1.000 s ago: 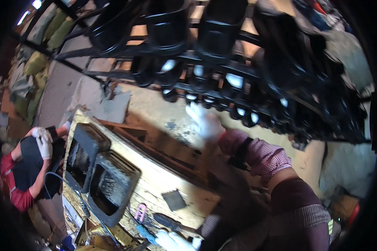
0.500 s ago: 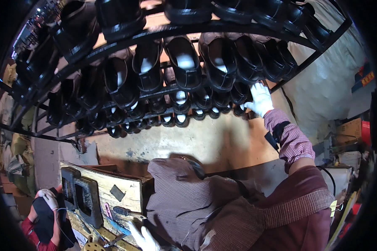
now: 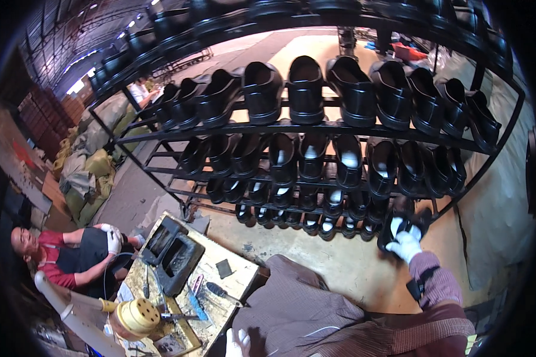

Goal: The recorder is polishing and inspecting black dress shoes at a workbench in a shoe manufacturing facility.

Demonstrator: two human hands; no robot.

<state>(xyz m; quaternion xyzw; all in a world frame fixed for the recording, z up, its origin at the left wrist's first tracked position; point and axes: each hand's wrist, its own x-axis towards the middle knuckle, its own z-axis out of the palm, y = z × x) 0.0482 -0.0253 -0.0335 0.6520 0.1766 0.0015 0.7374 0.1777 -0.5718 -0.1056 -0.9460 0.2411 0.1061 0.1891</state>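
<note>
My right hand [image 3: 406, 246], in a white glove, reaches to the lower right end of a black metal shoe rack [image 3: 339, 128]. Its fingers are closed on a black shoe [image 3: 387, 241] with a white patch inside; a second dark shoe [image 3: 423, 218] is right beside the fingers, and whether it is held too is unclear. Rows of black leather shoes [image 3: 307, 89] fill the shelves, heels toward me. Low in front of my apron [image 3: 298, 303], beside the workbench, my gloved left hand [image 3: 238, 343] is partly cut off, its visible fingers apart and nothing seen in them.
On the wooden workbench [image 3: 235, 275] lie a black frame-like block [image 3: 181, 262], a dark-handled brush-like tool [image 3: 220, 291] and a yellow round fixture [image 3: 138, 315]. A seated co-worker [image 3: 71, 256] is at left. Sacks [image 3: 98, 166] are heaped behind; plastic sheeting [image 3: 494, 226] hangs right.
My view has tilted up and left, showing more of the rack and the co-worker. My right hand has gone from lying open against the rack to gripping a shoe at its lower right.
</note>
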